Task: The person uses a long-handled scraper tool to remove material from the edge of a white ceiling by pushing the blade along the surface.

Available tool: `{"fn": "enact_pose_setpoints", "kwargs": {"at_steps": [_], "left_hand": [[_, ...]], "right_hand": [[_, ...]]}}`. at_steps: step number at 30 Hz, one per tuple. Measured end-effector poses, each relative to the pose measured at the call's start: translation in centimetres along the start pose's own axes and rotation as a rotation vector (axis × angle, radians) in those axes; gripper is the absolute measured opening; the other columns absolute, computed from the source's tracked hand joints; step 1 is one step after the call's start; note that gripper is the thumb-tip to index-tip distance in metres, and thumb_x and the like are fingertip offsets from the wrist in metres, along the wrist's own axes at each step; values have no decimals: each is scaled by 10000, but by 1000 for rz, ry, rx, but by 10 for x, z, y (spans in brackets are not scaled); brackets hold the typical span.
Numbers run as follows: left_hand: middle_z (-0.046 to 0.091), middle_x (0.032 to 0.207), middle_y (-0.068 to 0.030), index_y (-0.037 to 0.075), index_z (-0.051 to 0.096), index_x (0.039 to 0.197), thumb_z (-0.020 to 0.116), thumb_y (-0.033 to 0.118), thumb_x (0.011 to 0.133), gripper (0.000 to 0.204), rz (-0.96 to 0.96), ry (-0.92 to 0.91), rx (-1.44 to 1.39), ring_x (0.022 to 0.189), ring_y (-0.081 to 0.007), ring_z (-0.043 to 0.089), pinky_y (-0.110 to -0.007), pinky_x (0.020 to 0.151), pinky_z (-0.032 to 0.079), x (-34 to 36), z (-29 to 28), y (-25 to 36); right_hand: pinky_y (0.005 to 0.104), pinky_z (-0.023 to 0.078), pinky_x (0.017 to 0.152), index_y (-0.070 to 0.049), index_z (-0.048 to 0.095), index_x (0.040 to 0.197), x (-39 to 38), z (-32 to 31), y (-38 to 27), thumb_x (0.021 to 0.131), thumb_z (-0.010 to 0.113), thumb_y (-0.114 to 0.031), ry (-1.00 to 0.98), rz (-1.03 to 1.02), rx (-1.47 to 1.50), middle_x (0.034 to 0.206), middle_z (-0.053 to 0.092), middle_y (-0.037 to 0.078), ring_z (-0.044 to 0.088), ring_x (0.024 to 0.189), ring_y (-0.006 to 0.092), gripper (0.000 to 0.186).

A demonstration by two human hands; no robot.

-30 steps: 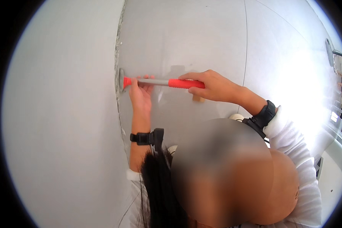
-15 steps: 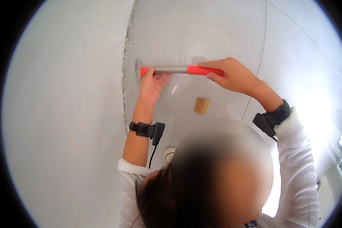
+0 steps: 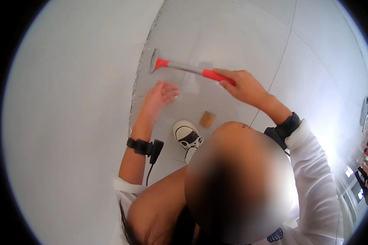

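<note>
My right hand (image 3: 245, 86) is closed around the red grip of a long-handled scraper (image 3: 185, 67). The scraper has a grey shaft and a red neck, and its grey head (image 3: 154, 61) points left, close to the rough seam where wall meets floor. My left hand (image 3: 161, 94) is just below the scraper's head, apart from it, holding nothing. Its fingers are spread and slightly blurred. A small tan block (image 3: 207, 119), its material unclear, lies on the pale floor (image 3: 233, 45) below the scraper.
A pale wall (image 3: 77, 102) rises along the left, with a rough, crumbly seam (image 3: 144, 51) at its foot. My black-and-white shoe (image 3: 186, 132) and bent knee are near the tan block. Thin joint lines cross the floor at right. Blurred clutter (image 3: 366, 173) shows at the far right edge.
My left hand has let go of the scraper's neck and dropped below it. The scraper has tilted, its head now higher. My view has shifted, bringing the shoe and knee into sight.
</note>
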State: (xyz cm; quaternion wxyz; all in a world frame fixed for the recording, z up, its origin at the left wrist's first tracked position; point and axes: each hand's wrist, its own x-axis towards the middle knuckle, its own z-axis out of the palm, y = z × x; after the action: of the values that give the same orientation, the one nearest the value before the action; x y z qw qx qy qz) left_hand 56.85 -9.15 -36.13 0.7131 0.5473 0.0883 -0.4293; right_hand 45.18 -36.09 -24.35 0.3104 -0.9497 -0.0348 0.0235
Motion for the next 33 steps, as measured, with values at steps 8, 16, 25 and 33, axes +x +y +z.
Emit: {"fn": "enact_pose_setpoints", "kwargs": {"at_steps": [8,16,25,33], "left_hand": [[620,1325,-146,23,456,1350,340,442,1094,505,-100,203,-189,1170,-226,623,-357,962,503,46,8,0],[607,1312,-152,6,430,1368,330,445,1095,526,35,146,-207,1256,-254,561,-404,1073,424,46,2,18],[627,1243,-131,49,539,1238,438,353,1083,356,71,114,-202,1155,-240,589,-401,1005,479,54,18,40],[647,1206,-165,20,494,1228,414,279,1089,304,78,157,-272,1046,-238,647,-392,948,532,51,19,44]], "right_hand": [[402,513,717,-71,602,1354,94,-30,50,956,603,-152,-249,104,80,948,708,213,643,744,354,407],[439,523,766,-105,607,1358,74,23,34,937,612,-152,-158,3,108,925,711,199,653,791,387,423],[427,534,764,-109,551,1418,65,1,31,931,624,-115,-267,106,209,1024,712,195,672,827,378,493],[452,493,679,-142,513,1461,81,1,25,940,605,-118,-280,-9,160,882,688,195,625,716,389,530]]}}
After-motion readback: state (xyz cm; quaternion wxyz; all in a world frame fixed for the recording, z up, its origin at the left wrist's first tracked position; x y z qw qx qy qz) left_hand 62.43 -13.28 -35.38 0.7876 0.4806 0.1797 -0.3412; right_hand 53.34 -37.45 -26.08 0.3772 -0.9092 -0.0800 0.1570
